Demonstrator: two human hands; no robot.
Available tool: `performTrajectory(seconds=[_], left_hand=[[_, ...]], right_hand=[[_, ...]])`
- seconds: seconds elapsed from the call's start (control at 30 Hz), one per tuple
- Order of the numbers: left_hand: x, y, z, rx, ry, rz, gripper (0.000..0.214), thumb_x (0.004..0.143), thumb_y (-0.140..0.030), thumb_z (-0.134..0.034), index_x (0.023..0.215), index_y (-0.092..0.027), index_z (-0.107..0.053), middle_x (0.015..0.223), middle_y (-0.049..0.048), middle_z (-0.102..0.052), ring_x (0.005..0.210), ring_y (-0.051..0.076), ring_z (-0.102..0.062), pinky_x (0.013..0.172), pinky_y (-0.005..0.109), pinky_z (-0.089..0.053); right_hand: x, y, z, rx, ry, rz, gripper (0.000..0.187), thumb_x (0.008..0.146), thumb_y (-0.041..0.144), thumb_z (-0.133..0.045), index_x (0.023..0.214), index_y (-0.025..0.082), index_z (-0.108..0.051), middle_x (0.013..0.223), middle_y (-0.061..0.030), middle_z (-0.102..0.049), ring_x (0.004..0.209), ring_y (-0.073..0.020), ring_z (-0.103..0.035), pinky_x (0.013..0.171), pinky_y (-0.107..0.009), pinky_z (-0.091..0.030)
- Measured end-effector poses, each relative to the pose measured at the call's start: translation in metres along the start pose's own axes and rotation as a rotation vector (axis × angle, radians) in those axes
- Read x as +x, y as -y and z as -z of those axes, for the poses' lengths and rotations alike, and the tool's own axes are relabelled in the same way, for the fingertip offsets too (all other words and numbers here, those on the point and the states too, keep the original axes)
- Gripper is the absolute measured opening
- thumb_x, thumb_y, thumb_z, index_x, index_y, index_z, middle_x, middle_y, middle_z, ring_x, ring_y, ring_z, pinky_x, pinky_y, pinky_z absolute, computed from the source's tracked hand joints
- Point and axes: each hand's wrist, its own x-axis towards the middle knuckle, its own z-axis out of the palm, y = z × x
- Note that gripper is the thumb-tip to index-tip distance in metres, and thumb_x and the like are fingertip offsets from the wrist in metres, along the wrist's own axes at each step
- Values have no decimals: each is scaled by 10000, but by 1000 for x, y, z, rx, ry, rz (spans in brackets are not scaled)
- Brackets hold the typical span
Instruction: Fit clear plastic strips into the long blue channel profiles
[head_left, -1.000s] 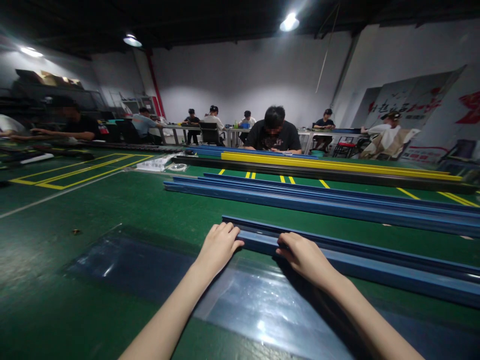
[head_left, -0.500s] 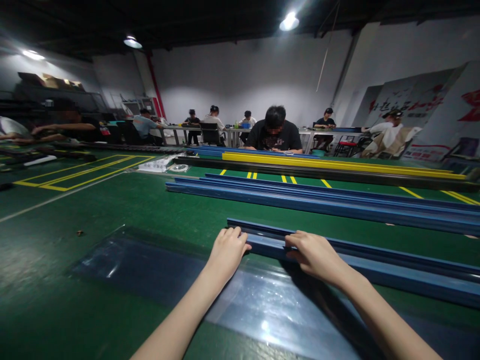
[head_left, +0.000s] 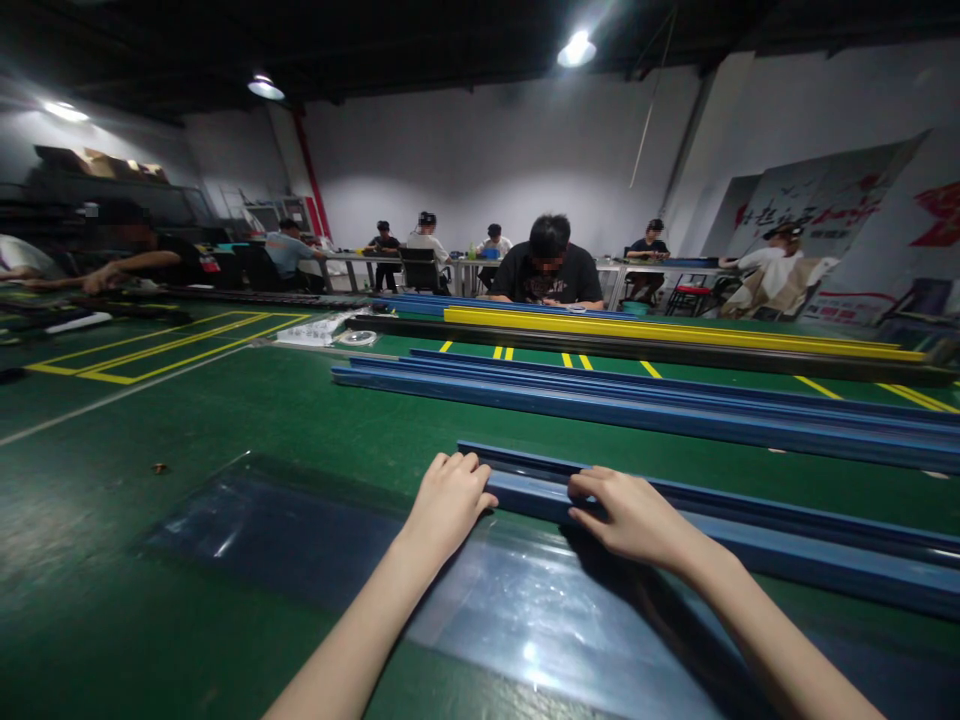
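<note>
A long blue channel-shaped profile (head_left: 810, 552) lies across the green table in front of me, running off to the right. My left hand (head_left: 448, 500) is closed round its near left end, fingers over the top and thumb at the front. Further right along the same profile is my right hand (head_left: 626, 512), its fingers curled and fingertips at the front edge, with a small gap between thumb and forefinger. Beneath my forearms a clear plastic sleeve (head_left: 517, 610) is spread flat on the table, shiny with reflections.
Beyond lie more blue profiles (head_left: 600, 400), then a black bar (head_left: 570, 341) and a yellow profile (head_left: 637, 328). A tape roll (head_left: 358, 338) sits by white packaging (head_left: 304, 330). A small brown bit (head_left: 159, 468) is at left. A person in black (head_left: 547, 270) bends over the far side.
My left hand has shifted slightly left and the profile's end slightly right. My right hand's thumb and forefinger show a little wider apart. A co-worker's arm at far left has moved.
</note>
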Motion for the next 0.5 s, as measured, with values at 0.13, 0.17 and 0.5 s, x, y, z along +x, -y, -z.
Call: performTrajectory(seconds=[0.13, 0.17, 0.5], left_hand=[[-1, 7, 4, 36, 13, 55, 166, 756, -327, -626, 834, -181, -613, 891, 35, -629, 891, 212, -558, 735, 309, -353], [-1, 8, 5, 44, 14, 64, 165, 756, -327, -625, 834, -182, -616, 886, 37, -631, 891, 213, -560, 735, 307, -353], [-2, 14, 6, 45, 58, 82, 194, 804, -343, -559, 844, -166, -627, 885, 53, -647, 892, 226, -581, 736, 314, -381]], right_hand=[[4, 6, -6, 35, -20, 15, 212, 853, 329, -396, 875, 195, -559, 869, -63, -617, 807, -188, -564, 682, -263, -378], [5, 8, -9, 30, -22, 19, 223, 858, 329, -388, 885, 192, -561, 875, -67, -616, 817, -191, -564, 686, -266, -381], [10, 12, -24, 29, -43, 14, 207, 861, 256, -383, 849, 169, -571, 853, -79, -596, 796, -179, -539, 688, -262, -390]])
